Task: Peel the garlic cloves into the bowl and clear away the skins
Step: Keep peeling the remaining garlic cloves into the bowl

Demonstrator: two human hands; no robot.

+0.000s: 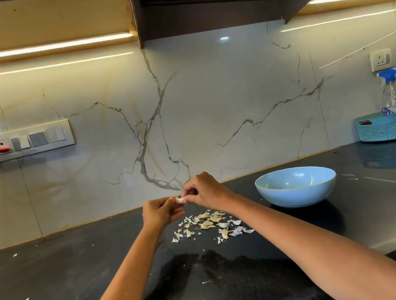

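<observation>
Both forearms reach out over the dark speckled table, and the hands meet above its middle: the left hand (160,212) and right hand (205,191) both pinch one small pale garlic clove (180,200). Papery garlic skins (210,223) lie scattered beneath them. The smooth, round blue bowl (296,187) sits just right, a woven blue basket (389,124) toward the far right corner.

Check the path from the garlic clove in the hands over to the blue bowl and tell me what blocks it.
Nothing visible does. Both hands pinch the garlic clove above the counter; the blue bowl sits open to their right, and the skins lie flat, nearer the camera.
</observation>
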